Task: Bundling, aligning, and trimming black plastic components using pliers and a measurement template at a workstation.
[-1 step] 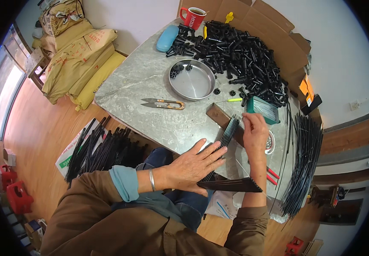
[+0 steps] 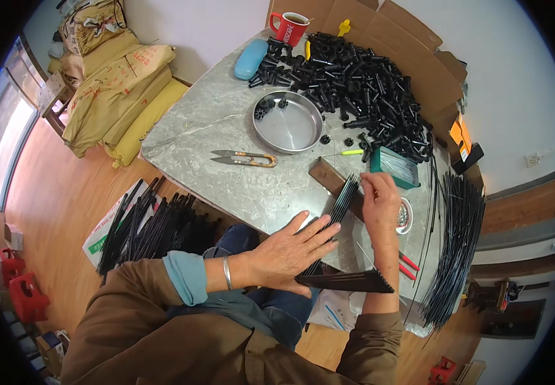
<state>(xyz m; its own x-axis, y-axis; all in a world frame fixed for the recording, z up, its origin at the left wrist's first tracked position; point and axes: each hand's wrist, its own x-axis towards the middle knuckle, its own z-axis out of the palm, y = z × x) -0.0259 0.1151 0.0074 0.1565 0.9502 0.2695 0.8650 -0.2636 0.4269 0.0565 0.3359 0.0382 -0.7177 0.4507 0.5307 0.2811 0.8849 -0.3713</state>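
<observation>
My left hand (image 2: pixel 293 255) lies with fingers spread across a bundle of thin black rods (image 2: pixel 341 206), pressing it against a brown block (image 2: pixel 326 174) and the table edge. A flat fan of black rods (image 2: pixel 348 281) sticks out from under that hand, over my right forearm. At the far tips of the bundle, my right hand (image 2: pixel 381 199) has thumb and forefinger pinched together; what is between them is too small to make out. A round dish of small shiny pieces (image 2: pixel 404 216) is partly hidden behind this hand.
A large heap of black tubular parts (image 2: pixel 373 83) covers the table's far side. Nearer are a round metal pan (image 2: pixel 290 131), thread snips (image 2: pixel 244 158), a yellow-handled hook tool (image 2: pixel 352 152) and a green box (image 2: pixel 394 168). Red-handled pliers (image 2: pixel 408 264) and long black rods (image 2: pixel 455 250) lie right.
My right hand has shifted very slightly left, its fingertips closer to the rod tips. The left hand stays spread on the bundle.
</observation>
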